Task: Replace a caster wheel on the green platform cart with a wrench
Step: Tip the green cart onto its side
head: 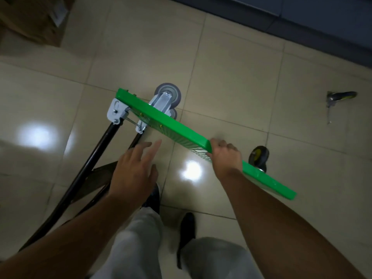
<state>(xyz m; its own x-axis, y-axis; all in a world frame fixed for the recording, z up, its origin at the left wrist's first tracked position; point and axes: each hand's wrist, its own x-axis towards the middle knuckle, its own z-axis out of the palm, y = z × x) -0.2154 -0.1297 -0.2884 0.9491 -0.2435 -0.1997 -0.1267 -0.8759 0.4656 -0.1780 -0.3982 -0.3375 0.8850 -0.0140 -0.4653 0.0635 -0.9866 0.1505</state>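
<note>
The fingers (pixel 220 143) of the right hand (pixel 226 158) are curling over the upper edge of the green platform cart (pixel 181 123), gripping the deck, which is standing tilted on its side on the floor (pixel 231 67). The left hand (pixel 133 170) is hovering just beside the deck's ribbed face, its fingers (pixel 150 147) straight and slightly spread, holding nothing. Two grey caster wheels (pixel 168 93) in silver brackets are sticking out on the far side of the deck near its hinge end, where the black folding handle (pixel 94 156) is slanting down toward the lower left. A dark wheel (pixel 259 156) with a yellowish hub is showing beyond the deck, just past the right hand; whether it is fixed to the cart cannot be told. The wrench (pixel 340 97), blurred, with a dark and yellow-green grip, is lying on the tiles well apart to the right. A cardboard box (pixel 30 19) is sitting at the upper left. The person's grey trousers (pixel 141 238) and black shoes (pixel 187 228) are showing below.
</note>
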